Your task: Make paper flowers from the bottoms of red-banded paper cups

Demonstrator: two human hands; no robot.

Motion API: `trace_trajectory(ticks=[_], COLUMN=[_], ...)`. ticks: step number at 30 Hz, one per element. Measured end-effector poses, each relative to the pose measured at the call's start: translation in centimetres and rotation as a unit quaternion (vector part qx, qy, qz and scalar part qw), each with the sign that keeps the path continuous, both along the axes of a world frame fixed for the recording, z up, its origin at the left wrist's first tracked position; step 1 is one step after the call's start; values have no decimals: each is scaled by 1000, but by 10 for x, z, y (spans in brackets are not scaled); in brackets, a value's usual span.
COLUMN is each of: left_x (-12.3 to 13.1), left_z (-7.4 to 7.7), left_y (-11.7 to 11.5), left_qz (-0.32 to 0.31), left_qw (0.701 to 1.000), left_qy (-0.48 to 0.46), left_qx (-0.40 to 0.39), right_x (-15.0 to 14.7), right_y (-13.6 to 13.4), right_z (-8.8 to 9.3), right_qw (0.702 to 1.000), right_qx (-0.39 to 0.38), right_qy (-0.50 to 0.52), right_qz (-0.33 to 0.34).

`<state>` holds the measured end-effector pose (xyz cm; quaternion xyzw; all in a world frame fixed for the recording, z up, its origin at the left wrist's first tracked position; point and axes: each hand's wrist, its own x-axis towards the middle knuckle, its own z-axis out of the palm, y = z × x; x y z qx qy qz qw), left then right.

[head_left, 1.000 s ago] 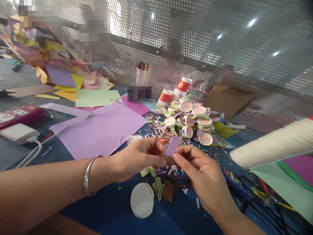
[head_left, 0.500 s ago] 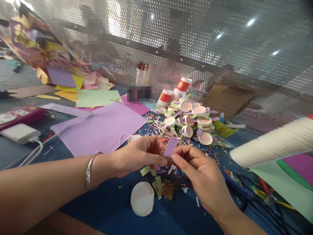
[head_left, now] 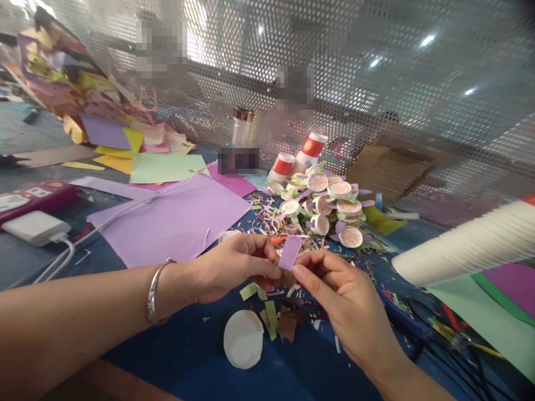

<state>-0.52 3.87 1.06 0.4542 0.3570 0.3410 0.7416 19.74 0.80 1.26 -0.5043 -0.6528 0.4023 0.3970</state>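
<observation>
- A small purple tab (head_left: pixel 290 252) tilts upright between our left hand (head_left: pixel 236 266) and right hand (head_left: pixel 345 295), above a blue table (head_left: pixel 188 362).
- Our right thumb and finger pinch the tab's lower right corner.
- Our left thumb and fingers draw together at its lower left edge; we cannot tell whether they grip it.
- It looks like thin paper, so a light pinch near the edges should spare it creases.
- Its rounded top stands clear of our fingers, which likely helps us judge its line.
- Nearer us lie a white disc (head_left: pixel 243 340) and green scraps (head_left: pixel 271 320); we had best hold the tab above them.
</observation>
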Motion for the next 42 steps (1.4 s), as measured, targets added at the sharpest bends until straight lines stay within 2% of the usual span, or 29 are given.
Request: trace_trajectory(ticks=[12, 18, 22, 24, 28, 30, 36, 40, 42], left_x=[-3, -5, -7, -7, -4, -3, -3, -7, -7], left_z=[5, 8, 5, 4, 3, 2, 1, 2, 2], left_y=[2, 8, 9, 6, -5, -9, -4, 0, 1], left_qz=[-3, 69, 70, 58, 52, 41, 8, 9, 10], left_qw=[1000, 996, 993, 986, 953, 945, 963, 955, 959], left_qy=[2, 49, 84, 123, 172, 186, 138, 172, 163], left_qx=[-1, 35, 48, 96, 243, 264, 230, 243, 230], right_x=[0, 0, 2, 2, 1, 0, -4, -4, -4], right_y=[1, 1, 2, 3, 2, 2, 1, 0, 0], right_z=[2, 2, 2, 2, 3, 4, 4, 3, 2], right_qw=[1000, 1000, 999, 998, 992, 987, 980, 981, 981], right_qx=[9, 19, 29, 42, 88, 109, 139, 140, 141], right_qy=[-3, -12, -23, -36, -80, -104, -135, -130, -126], right_qz=[-5, -12, -26, -34, -53, -57, -49, -43, -41])
